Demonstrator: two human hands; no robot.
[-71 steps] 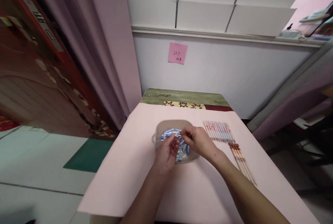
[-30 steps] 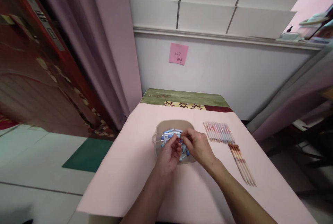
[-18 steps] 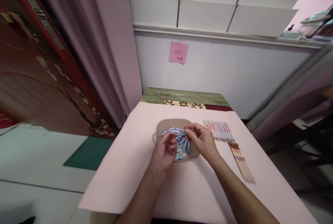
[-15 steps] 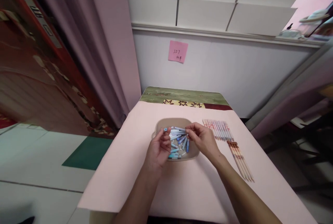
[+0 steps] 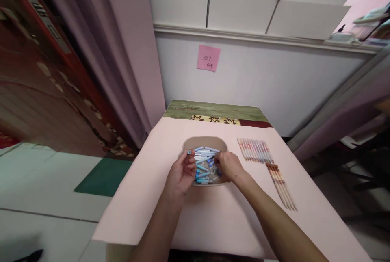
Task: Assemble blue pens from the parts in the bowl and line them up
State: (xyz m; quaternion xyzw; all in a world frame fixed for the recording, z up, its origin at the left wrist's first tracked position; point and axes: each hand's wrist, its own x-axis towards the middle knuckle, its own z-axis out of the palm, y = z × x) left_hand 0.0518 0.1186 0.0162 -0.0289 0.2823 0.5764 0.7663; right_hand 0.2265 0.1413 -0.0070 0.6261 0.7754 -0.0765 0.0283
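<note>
A beige basin (image 5: 204, 141) holds many blue, light-blue and white pen parts (image 5: 203, 158), some of them short tubes. My left hand (image 5: 183, 172) is at the basin's left side, pinching a small blue pen part (image 5: 189, 152) between thumb and finger; its other fingers are curled. Over the right side of the basin, my right hand (image 5: 228, 166) reaches down among the parts with its fingers pressed together. Its fingertips are hidden, so whatever they hold cannot be made out.
To the right of the basin lies a row of pale patterned pens (image 5: 255, 150). Nearer me are several pens with brown tops (image 5: 280, 187). They lie on a pink-covered table (image 5: 146, 197) against a white wall with a pink note (image 5: 208, 58).
My right hand has moved down and slightly left, deeper into the basin. My left hand has shifted a little left, still with the small blue part.
</note>
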